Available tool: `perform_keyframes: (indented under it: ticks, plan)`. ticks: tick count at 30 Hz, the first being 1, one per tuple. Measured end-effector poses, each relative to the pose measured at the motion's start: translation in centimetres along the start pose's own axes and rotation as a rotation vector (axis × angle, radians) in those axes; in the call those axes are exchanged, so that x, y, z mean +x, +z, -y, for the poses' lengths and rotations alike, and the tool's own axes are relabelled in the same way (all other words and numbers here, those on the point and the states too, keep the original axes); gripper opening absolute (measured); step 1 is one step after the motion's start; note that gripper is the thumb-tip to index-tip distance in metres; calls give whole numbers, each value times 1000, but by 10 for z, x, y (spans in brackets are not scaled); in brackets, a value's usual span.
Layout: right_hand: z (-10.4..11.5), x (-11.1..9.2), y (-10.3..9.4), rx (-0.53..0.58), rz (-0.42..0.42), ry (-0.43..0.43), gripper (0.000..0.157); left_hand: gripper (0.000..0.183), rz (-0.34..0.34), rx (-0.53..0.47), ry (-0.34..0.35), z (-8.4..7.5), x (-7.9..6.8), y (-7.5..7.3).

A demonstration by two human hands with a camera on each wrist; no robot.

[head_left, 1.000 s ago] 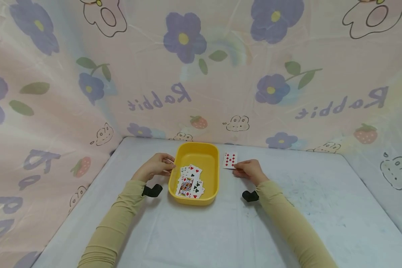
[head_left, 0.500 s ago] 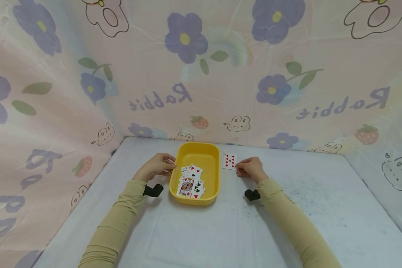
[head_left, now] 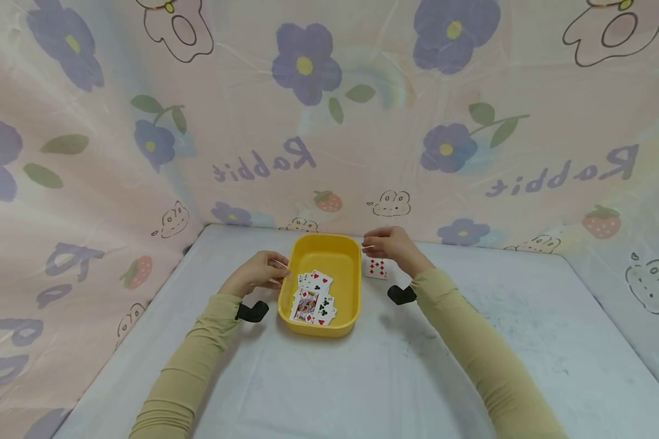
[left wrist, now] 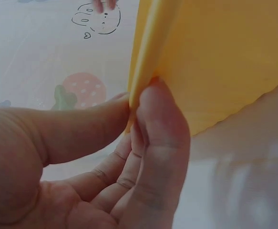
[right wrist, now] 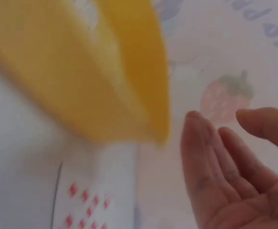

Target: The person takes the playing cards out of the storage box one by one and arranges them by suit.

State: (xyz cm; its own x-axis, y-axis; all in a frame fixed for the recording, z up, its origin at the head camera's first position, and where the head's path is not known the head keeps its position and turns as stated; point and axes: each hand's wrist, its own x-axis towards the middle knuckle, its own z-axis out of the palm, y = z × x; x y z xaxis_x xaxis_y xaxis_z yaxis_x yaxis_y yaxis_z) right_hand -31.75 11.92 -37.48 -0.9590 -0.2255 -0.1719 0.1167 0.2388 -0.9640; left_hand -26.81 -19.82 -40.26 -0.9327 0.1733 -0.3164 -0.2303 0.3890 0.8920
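Note:
My left hand point(head_left: 258, 272) pinches the left rim of a yellow plastic tray point(head_left: 348, 244), thumb on one side and fingers on the other, as the left wrist view shows. Several playing cards point(head_left: 309, 302) lie face up in the tray's near left part, a king of diamonds on top. Beside the right wall, on the table, is a ten of diamonds card point(head_left: 376, 269); its upper part is hidden behind my right hand point(head_left: 395, 247). That hand hovers by the tray's far right rim, its fingers extended with nothing between thumb and fingertips.
A white cloth covers the table point(head_left: 285, 390). Close behind the tray stands a patterned curtain point(head_left: 362, 122) with flowers and strawberries, and it continues along the left side. A black strap end sticks out at each wrist.
My right hand has let go of the ten of diamonds, leaving it on the table, and moved up and left toward the tray's rim. My left hand stays on the tray.

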Motion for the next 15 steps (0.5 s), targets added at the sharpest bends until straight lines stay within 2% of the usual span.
perform_keyframes:
  ticks: [4, 9, 15]
  plan:
    - [17, 0, 20, 25, 107, -5, 34, 34, 4, -3, 5, 0, 0, 1]
    - [21, 3, 43, 54, 224, 36, 43, 33, -4, -29, -10, 0, -1, 1]
    - [14, 8, 62, 67, 271, 75, 45, 33, -2, -36, -23, -2, -3, 1]
